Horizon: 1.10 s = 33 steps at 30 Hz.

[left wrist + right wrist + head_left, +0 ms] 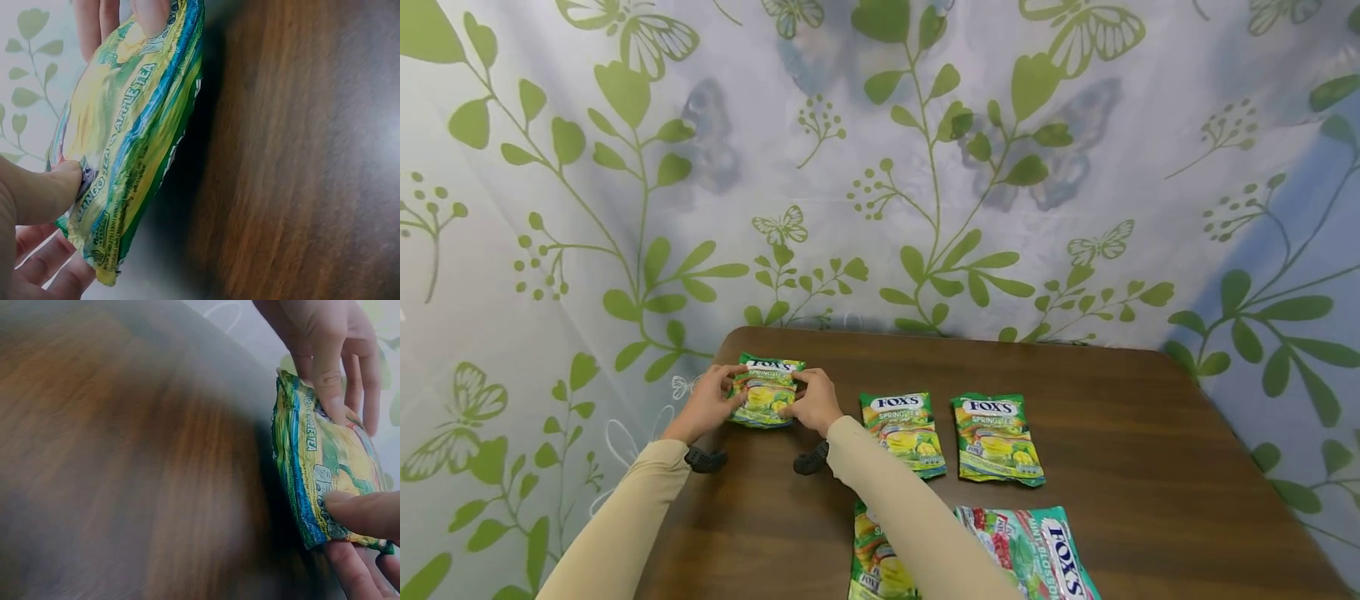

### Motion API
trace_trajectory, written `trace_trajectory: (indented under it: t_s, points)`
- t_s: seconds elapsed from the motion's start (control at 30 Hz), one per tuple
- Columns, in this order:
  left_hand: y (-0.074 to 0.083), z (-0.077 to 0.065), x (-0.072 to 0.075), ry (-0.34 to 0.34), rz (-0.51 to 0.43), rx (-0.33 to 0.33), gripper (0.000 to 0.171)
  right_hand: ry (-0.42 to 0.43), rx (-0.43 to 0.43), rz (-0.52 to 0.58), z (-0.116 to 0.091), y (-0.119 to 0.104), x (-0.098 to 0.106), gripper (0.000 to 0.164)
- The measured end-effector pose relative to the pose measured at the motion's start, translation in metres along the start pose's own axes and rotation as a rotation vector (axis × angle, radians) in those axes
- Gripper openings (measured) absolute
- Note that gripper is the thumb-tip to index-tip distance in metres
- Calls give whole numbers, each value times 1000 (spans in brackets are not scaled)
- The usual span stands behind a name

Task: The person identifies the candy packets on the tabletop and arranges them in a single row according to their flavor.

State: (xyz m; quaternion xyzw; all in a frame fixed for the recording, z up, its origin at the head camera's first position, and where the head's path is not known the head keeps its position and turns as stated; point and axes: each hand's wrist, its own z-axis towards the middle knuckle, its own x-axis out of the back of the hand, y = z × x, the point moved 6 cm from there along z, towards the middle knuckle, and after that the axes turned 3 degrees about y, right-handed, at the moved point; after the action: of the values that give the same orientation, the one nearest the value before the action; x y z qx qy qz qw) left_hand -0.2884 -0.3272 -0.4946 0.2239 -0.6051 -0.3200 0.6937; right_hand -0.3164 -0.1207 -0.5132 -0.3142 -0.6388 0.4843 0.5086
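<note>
A white curtain printed with green leaves and butterflies (850,150) fills the upper part of the head view and both sides. Below it, a dark brown wood-grain table (1127,433) spreads across the lower centre and right. Two beige sleeves reach up from the bottom edge, the left sleeve (621,525) at lower left, the right sleeve (921,517) at lower centre. At the bottom, right of centre, lies a teal Fox's Mint Blossom pouch (1030,554); beside it, partly hidden by the right sleeve, is a green-and-yellow Fox's pouch (872,562). Above these lie two Fox's Spring Tea pouches, one right of centre (997,442), one near the centre (904,429). Left of centre, the left hand (703,407) and right hand (817,402) grip opposite sides of another Spring Tea pouch (767,392), thumbs on its printed face, fingers behind. It is tilted at the table's far left corner; whether it touches the wood cannot be told. Black wristbands (706,460) show at both wrists.
</note>
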Motion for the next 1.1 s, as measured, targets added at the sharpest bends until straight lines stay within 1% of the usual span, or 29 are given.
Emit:
trace_trajectory:
  t_s: [0.1,0.2,0.23,0.37,0.5,0.7,0.77,0.97,1.1]
  points:
    - [-6,3,1,19,-11,25,50,5,-3,21,9,3,-5,74]
    - [-8,10,3,41,-8,21,50,16,1,39,17,4,-6,74]
    - [-10,12,3,47,-9,29,50,18,0,39,20,4,-7,74]
    - [-15,16,2,45,-1,60,50,12,-11,33,23,3,-9,75]
    - [-20,17,0,57,-9,87,50,-5,-8,32,25,1,-12,77]
    - [-25,18,1,90,-12,75,49,-20,-11,35,29,2,-17,79]
    - [-26,18,1,89,-10,81,49,-18,-13,30,30,3,-17,79]
    - [-28,18,0,68,-12,127,49,-23,-30,66,31,6,-18,78]
    - [-27,18,0,72,10,125,49,-23,-37,57,34,9,-20,77]
